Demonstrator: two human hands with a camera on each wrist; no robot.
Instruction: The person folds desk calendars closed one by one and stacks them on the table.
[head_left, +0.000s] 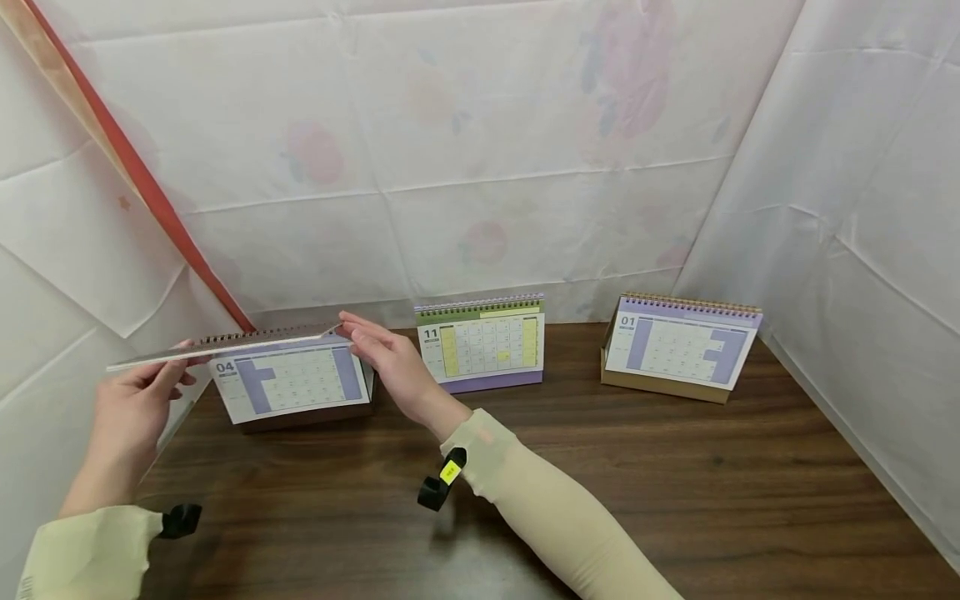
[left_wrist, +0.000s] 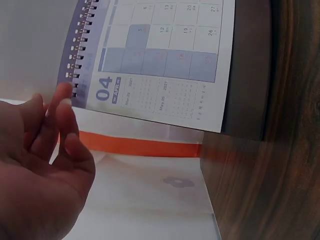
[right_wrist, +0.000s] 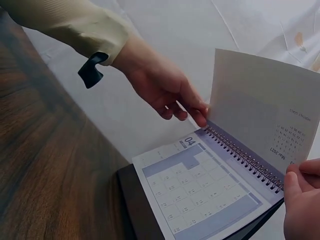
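A desk calendar (head_left: 292, 379) stands at the left of the table, its purple 04 sheet facing forward below a spiral binding (right_wrist: 240, 157). A page (right_wrist: 260, 105) of it is raised above the binding, its back showing Mar 2027 upside down in the right wrist view. My left hand (head_left: 138, 408) pinches this page between thumb and fingers at its left edge, close to the spiral; its fingertips (left_wrist: 65, 92) are right by the rings in the left wrist view. At the page's right edge, my right hand (head_left: 393, 362) pinches it near the other end of the spiral.
A green-topped calendar (head_left: 491, 342) showing 11 stands in the middle, close to my right hand. Another purple calendar (head_left: 682, 343) showing 01 is at the right. White printed cloth (head_left: 525, 167) encloses the wooden table (head_left: 675, 475), with a red strip (head_left: 165, 200) at left.
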